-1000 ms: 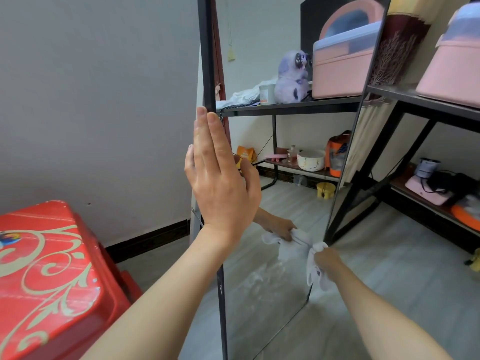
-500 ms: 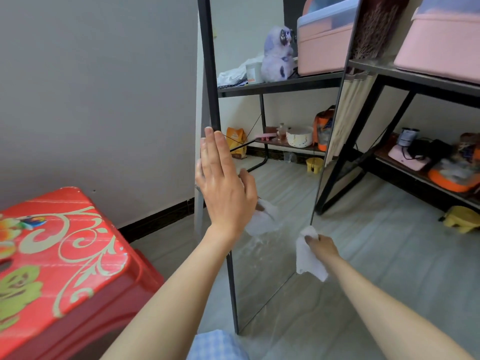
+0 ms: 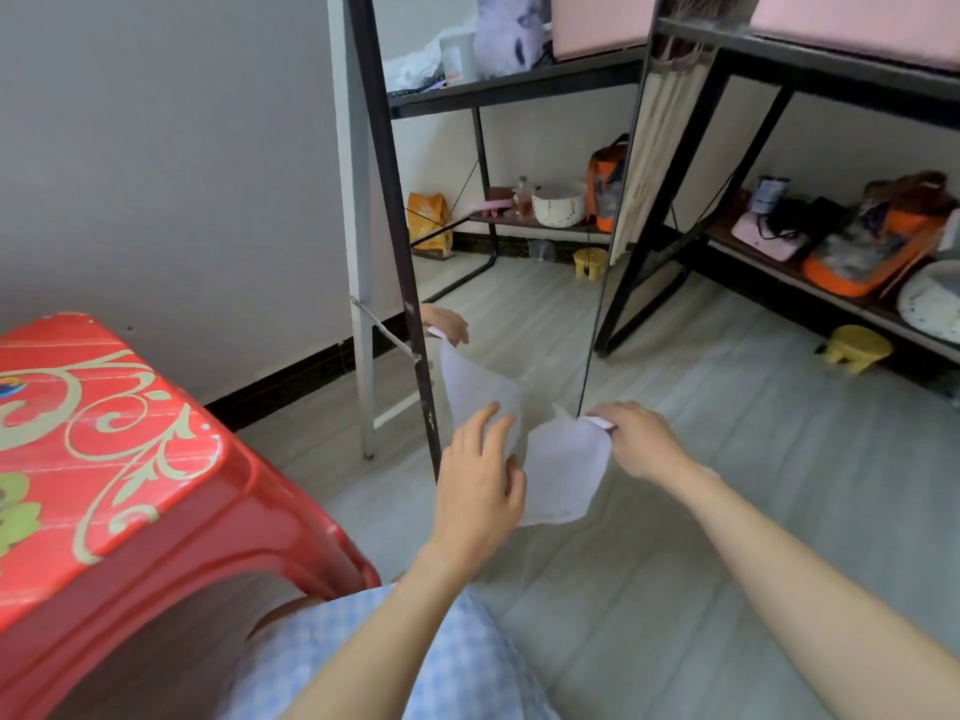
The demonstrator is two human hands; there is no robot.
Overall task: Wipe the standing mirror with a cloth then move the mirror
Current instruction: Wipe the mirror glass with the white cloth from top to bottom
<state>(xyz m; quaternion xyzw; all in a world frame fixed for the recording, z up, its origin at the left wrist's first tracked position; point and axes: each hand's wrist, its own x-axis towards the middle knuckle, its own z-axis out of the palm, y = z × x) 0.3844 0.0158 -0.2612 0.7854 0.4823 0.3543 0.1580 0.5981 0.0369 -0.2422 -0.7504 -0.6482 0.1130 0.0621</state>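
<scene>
— Mirror (image 3: 509, 283) stands on the floor beside the red stool (image 3: 104, 459), leaning back on its white stand. Where are our hands?

— Low, at its bottom edge. Our right hand (image 3: 641, 441) pinches the cloth (image 3: 563, 478) by a corner (probably to spread it); our left hand (image 3: 480, 483) reaches for it, fingers straight, holding nothing.

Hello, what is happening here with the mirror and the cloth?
A person is low in front of a tall standing mirror with a thin black frame, near its bottom. The right hand pinches the top corner of a thin white cloth that hangs by the mirror's lower right corner. The left hand, fingers straight, reaches toward the cloth's left edge. A red plastic stool with pale swirls stands at the left. The mirror stands on the grey floor.
</scene>
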